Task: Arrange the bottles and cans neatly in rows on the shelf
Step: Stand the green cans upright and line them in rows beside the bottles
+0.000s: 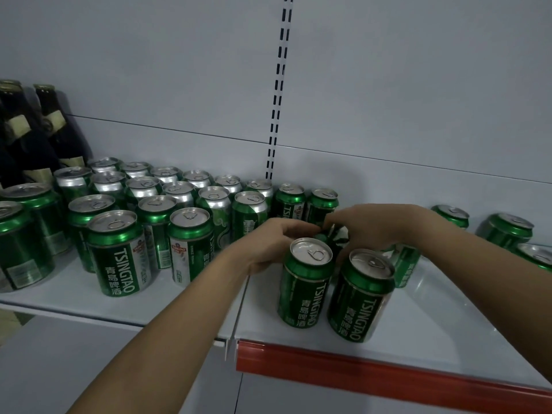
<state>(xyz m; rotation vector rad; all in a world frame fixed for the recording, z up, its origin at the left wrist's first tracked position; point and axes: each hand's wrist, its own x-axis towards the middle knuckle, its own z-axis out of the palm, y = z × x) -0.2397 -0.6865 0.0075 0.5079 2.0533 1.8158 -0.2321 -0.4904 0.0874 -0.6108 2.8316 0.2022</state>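
Note:
Several green Tsingtao cans (pixel 191 228) stand in rows on the left half of the white shelf (pixel 433 309). Two more upright cans (pixel 307 282) (pixel 361 294) stand near the front edge on the right half. Just behind them, my left hand (pixel 277 243) and my right hand (pixel 376 228) meet over a green can (pixel 333 234), fingers curled round it from both sides. Most of that can is hidden by my fingers and the front can. Another can (pixel 406 264) shows under my right wrist.
Three loose cans (pixel 451 215) (pixel 507 228) (pixel 534 255) stand at the far right. Dark glass bottles (pixel 35 135) stand at the back left. A slotted upright (pixel 277 100) runs up the back panel. A red price strip (pixel 388 372) lines the shelf's front edge.

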